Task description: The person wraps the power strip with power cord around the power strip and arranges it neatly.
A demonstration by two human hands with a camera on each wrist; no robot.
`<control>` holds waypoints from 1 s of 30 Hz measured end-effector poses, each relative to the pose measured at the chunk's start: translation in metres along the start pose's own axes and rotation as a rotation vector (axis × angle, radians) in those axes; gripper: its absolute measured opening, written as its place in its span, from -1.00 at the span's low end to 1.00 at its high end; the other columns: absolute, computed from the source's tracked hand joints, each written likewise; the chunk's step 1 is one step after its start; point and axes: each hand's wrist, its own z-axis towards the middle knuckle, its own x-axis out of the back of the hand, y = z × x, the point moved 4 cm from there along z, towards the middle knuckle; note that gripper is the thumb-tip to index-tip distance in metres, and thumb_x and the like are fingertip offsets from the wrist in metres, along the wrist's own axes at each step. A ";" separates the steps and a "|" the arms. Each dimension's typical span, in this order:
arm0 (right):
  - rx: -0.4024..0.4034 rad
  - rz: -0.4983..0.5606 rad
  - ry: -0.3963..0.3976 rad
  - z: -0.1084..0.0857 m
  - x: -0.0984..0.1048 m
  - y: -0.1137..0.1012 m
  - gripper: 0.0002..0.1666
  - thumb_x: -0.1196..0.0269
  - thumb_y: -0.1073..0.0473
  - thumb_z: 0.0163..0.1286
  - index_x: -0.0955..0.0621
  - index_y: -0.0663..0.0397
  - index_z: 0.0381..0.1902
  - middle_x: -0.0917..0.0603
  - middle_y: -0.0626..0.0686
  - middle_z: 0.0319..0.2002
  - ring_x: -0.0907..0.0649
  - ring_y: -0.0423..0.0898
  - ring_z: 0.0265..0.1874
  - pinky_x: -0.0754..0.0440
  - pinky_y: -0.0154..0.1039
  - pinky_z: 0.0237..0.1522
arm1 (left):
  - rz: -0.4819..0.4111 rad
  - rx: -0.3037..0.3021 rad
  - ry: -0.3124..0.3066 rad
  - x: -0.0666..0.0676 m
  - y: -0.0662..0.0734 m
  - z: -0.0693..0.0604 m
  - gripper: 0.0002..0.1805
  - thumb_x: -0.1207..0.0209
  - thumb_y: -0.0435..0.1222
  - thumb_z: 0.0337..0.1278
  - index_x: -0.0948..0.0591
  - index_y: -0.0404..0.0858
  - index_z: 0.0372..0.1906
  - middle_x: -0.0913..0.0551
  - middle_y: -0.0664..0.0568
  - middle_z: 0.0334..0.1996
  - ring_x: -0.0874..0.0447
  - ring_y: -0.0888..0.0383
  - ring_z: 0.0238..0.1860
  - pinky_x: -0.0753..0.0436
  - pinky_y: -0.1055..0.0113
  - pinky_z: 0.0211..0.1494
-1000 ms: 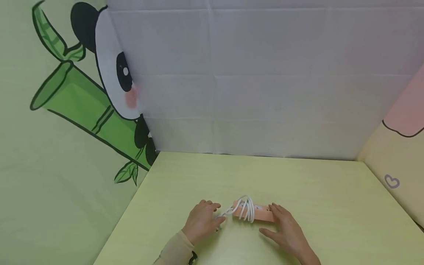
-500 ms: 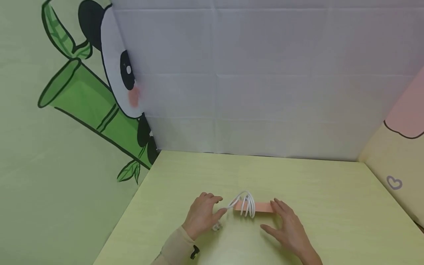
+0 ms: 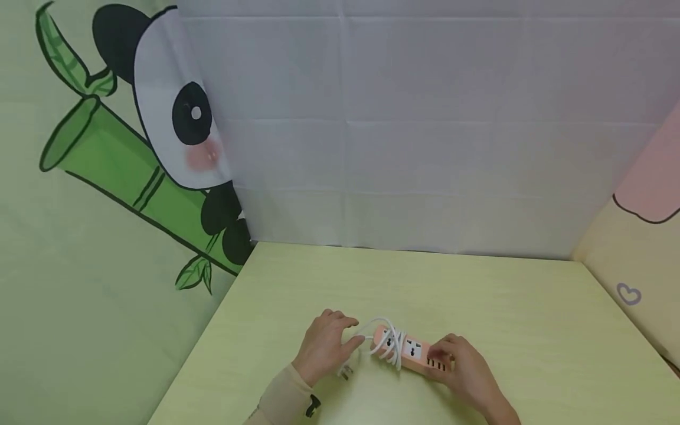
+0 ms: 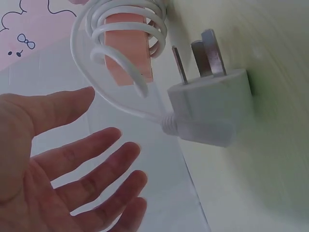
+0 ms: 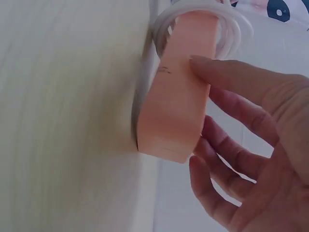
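A peach power strip point(image 3: 413, 349) lies slantwise on the table, its white socket faces and a row of small ports turned upward. White cord point(image 3: 397, 347) is wound round its left half. My right hand point(image 3: 463, 367) grips the right end; in the right wrist view the thumb lies on one long side of the strip point(image 5: 178, 106), fingers on the other. To the left, my left hand point(image 3: 324, 348) is held with relaxed fingers beside the cord. Close to it lies the white plug point(image 4: 212, 106), its metal prongs showing. In the left wrist view that hand touches neither plug nor strip.
The pale yellow table point(image 3: 478, 295) reaches back to a white sheet point(image 3: 425, 147). A green wall with a panda and bamboo picture point(image 3: 164, 118) stands on the left, and a cream and pink wall point(image 3: 637, 254) on the right.
The strip has turned from its plain side to sockets up, its right end swinging nearer. My right hand has closed from a loose touch to a grip. The left hand has barely moved.
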 end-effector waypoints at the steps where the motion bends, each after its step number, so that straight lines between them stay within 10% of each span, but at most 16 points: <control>1: 0.013 -0.010 0.002 0.001 -0.001 0.000 -0.74 -0.61 0.01 0.02 -0.68 -0.33 -0.43 -0.65 -0.20 -0.22 -0.58 -0.21 -0.16 -0.57 -0.22 -0.14 | 0.000 0.018 -0.025 -0.001 -0.001 0.000 -0.66 -0.38 -0.06 0.16 -0.78 -0.20 -0.07 -0.79 -0.01 -0.18 -0.65 0.05 -0.18 -0.63 0.19 -0.15; 8: 0.042 -0.023 -0.076 0.003 -0.011 0.003 -0.57 -0.60 -0.02 0.03 -0.57 -0.18 -0.28 -0.73 -0.03 -0.11 -0.64 -0.12 -0.17 -0.58 -0.19 -0.15 | -0.015 0.099 -0.253 -0.020 -0.008 -0.008 -0.83 -0.41 -0.22 0.08 -0.66 -0.20 -0.41 -0.51 0.16 -0.61 -0.41 0.26 -0.57 -0.43 0.40 -0.51; 13: 0.058 -0.037 -0.097 0.002 -0.010 0.006 -0.26 -0.58 -0.07 0.06 -0.61 0.10 0.15 -0.75 -0.04 -0.03 -0.68 -0.16 -0.11 -0.61 -0.20 -0.07 | -0.118 0.063 -0.168 -0.021 -0.005 -0.006 -0.90 -0.37 -0.36 0.14 -0.70 -0.26 -0.44 -0.51 0.21 -0.65 -0.25 0.40 -0.65 -0.29 0.51 -0.58; 21: 0.236 0.076 -0.101 -0.008 0.003 0.001 -0.37 -0.48 -0.15 0.19 -0.66 -0.04 0.17 -0.73 -0.19 -0.03 -0.62 -0.32 -0.11 -0.59 -0.32 -0.04 | -0.129 0.048 0.012 0.003 -0.003 0.005 -0.72 -0.33 -0.28 0.24 -0.76 -0.28 0.02 -0.66 0.10 -0.48 -0.37 0.40 -0.59 -0.38 0.50 -0.53; 30: 0.377 0.274 -0.065 -0.017 0.015 -0.011 -0.39 -0.49 -0.01 0.22 -0.64 -0.04 0.22 -0.76 -0.09 0.00 -0.61 -0.36 -0.18 -0.58 -0.41 -0.20 | -0.156 -0.025 -0.026 0.009 0.002 0.017 -0.71 -0.36 -0.20 0.22 -0.78 -0.14 0.03 -0.66 0.16 -0.52 -0.32 0.41 -0.59 -0.34 0.51 -0.50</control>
